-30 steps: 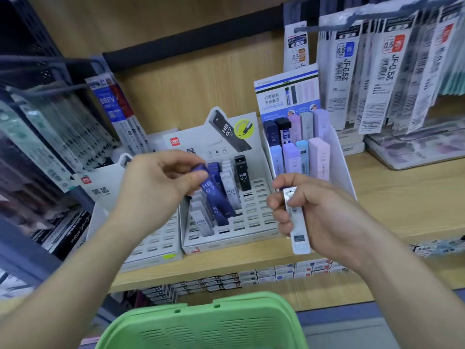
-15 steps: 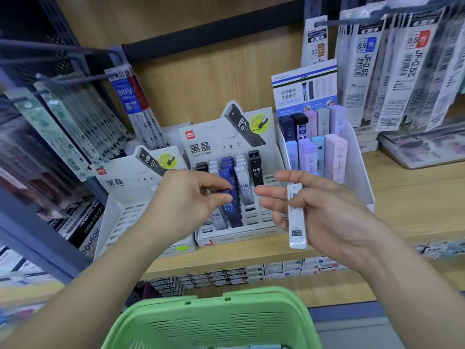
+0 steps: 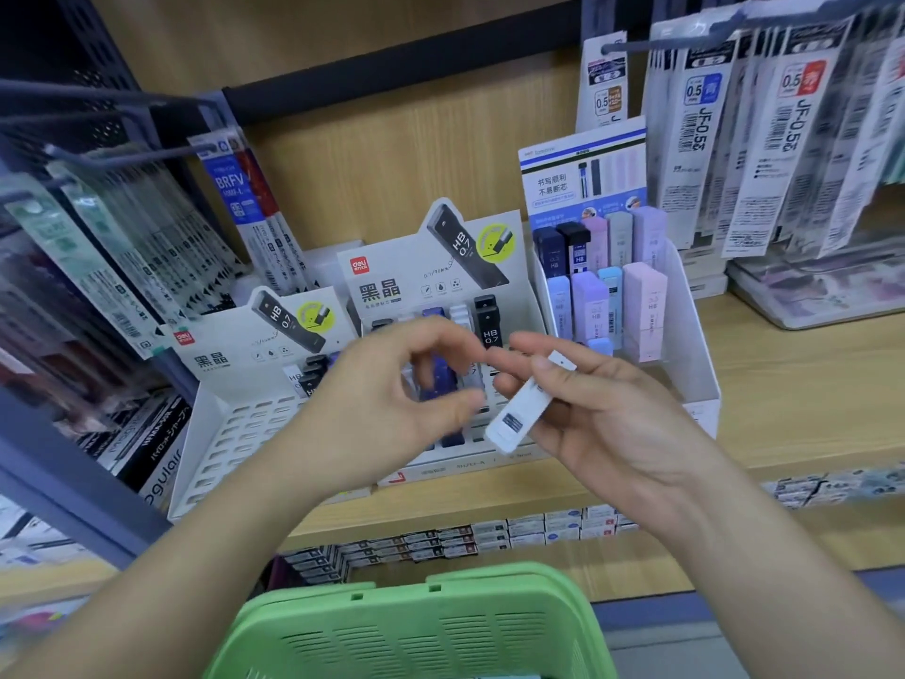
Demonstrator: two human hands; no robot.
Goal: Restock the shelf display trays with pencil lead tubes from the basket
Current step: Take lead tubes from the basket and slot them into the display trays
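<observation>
My right hand [image 3: 617,433] holds a white pencil lead tube [image 3: 521,414], tilted, its lower end toward the left. My left hand [image 3: 387,404] hovers just left of it with thumb and forefinger apart and nothing between them. Behind both hands stands the middle slotted display tray [image 3: 440,470], holding blue tubes [image 3: 438,379], pale tubes and a black HB 0.7 tube [image 3: 489,325]. A second slotted tray [image 3: 235,433] to its left has mostly bare slots and a few dark tubes at the back. The green basket [image 3: 416,629] is below; its contents are hidden.
A white stand [image 3: 695,384] with pastel lead tubes sits right of the trays on the wooden shelf [image 3: 793,399]. Refill packs hang on hooks at upper right [image 3: 764,154] and left [image 3: 147,252]. Small boxes line the lower shelf [image 3: 489,536].
My left hand has let go of the blue tube, now standing in the middle tray, and drawn back toward my right hand. The white tube in my right hand has tilted. The view shifted left.
</observation>
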